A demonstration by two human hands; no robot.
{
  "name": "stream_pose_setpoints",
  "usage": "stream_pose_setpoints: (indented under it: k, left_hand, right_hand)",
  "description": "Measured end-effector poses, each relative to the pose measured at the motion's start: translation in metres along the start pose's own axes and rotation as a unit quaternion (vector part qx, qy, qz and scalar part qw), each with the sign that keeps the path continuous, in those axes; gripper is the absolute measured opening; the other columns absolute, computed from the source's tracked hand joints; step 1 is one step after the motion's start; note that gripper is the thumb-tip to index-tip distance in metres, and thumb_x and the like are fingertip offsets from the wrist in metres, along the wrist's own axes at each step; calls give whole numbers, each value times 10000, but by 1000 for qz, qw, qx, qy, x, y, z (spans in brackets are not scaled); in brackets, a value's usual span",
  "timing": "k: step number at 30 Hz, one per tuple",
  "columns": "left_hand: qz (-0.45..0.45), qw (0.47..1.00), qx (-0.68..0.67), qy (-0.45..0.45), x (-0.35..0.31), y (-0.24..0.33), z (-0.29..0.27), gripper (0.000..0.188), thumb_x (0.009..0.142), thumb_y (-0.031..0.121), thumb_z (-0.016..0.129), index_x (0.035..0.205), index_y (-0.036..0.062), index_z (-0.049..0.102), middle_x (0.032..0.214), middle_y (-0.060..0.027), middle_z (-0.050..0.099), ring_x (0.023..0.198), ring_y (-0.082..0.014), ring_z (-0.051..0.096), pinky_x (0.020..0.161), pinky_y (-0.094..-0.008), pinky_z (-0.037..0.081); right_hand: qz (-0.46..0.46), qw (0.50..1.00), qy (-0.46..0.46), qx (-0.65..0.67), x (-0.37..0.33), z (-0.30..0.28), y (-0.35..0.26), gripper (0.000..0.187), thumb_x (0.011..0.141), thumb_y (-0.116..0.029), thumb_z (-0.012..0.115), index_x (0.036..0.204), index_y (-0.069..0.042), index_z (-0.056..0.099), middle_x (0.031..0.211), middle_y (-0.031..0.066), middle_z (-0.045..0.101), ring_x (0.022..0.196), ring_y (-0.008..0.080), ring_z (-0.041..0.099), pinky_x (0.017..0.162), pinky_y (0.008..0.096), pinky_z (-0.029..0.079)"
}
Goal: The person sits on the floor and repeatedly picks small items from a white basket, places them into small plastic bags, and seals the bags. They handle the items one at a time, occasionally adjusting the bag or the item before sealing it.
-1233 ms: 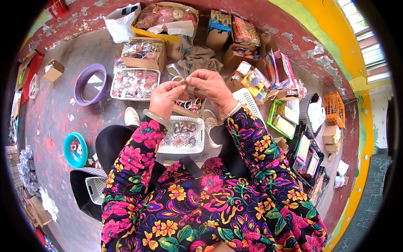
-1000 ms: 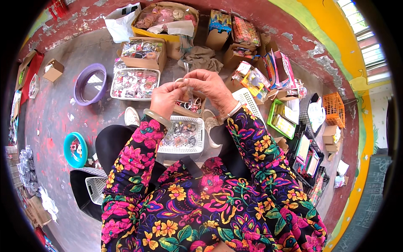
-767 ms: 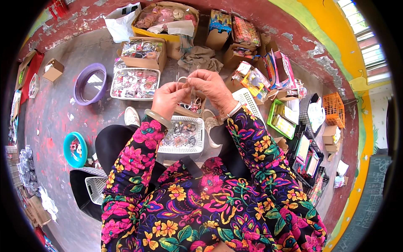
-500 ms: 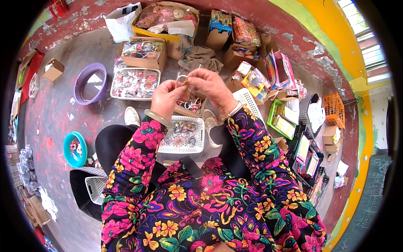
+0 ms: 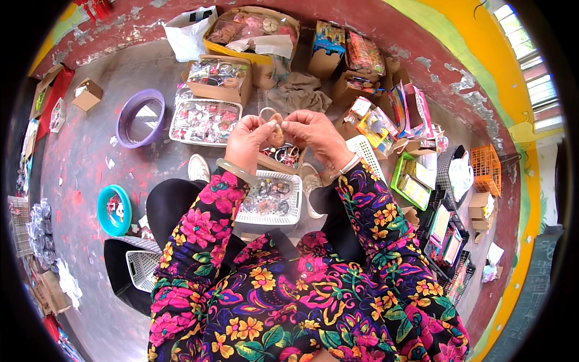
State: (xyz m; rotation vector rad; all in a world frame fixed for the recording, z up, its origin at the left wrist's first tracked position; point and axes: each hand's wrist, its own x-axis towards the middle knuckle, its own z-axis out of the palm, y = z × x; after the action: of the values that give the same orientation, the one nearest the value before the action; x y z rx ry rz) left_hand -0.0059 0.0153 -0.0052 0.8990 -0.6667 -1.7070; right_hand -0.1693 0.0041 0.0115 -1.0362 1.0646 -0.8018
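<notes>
Over the space between my knees, my left hand [image 5: 244, 145] and my right hand [image 5: 319, 136] meet fingertip to fingertip. Both pinch a small pale elastic loop [image 5: 269, 111] with a brown piece [image 5: 277, 136] hanging below it, perhaps a hair tie; the fingers partly cover it. Just beneath is a cardboard box [image 5: 269, 163] of coloured bands. Nearer to me, a white plastic basket [image 5: 295, 202] holds many small bagged items.
Another white basket [image 5: 181, 137] of packets and a cardboard box [image 5: 232, 93] stand ahead. Purple [image 5: 123, 133] and teal [image 5: 101, 211] basins lie left. At right are a green tray [image 5: 403, 192], black crates [image 5: 443, 265] and an orange crate [image 5: 485, 169].
My fingertips have come closer together, and the loop now stands higher above them, with the brown piece more visible. The thin white strand above my right fingers no longer shows. The view shifted slightly.
</notes>
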Motion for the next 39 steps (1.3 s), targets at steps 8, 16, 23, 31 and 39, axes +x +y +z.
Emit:
stream_pose_setpoints:
  k: [8,16,23,31,39]
  left_hand:
    - [-35,997,72,13,2,6,-6,154,753,57,642,752,76,489,678,-9,546,529,-54,494,425,-159,384]
    - [-32,999,-14,23,1,2,-6,188,755,17,631,782,47,447,772,-63,558,679,-144,596,544,-209,505]
    - [-73,997,-5,8,-2,6,-4,149,817,42,561,956,7,517,870,-81,596,782,-152,606,662,-233,520]
    - [-85,995,-43,-35,1,2,-11,168,832,57,547,970,-39,550,888,-87,600,784,-151,600,688,-233,516]
    - [-86,995,-36,-37,-2,8,-5,171,832,47,544,984,-30,543,919,-91,599,845,-161,598,728,-246,511]
  right_hand:
    - [-102,988,78,-85,2,1,7,122,796,-111,590,838,-2,624,706,-10,581,612,29,489,538,176,389]
    - [-48,989,112,-90,-2,8,2,133,796,-108,586,849,9,621,731,15,601,639,48,549,570,161,446]
    - [-54,996,65,-14,-1,5,4,130,795,-70,578,845,48,604,759,65,613,662,113,597,601,216,491]
    - [-43,998,42,31,-2,-1,0,121,786,-75,602,841,33,604,761,58,611,666,112,587,620,221,475]
    - [-35,999,32,20,2,-3,5,101,779,-73,609,820,20,599,738,41,601,649,96,565,606,213,460]
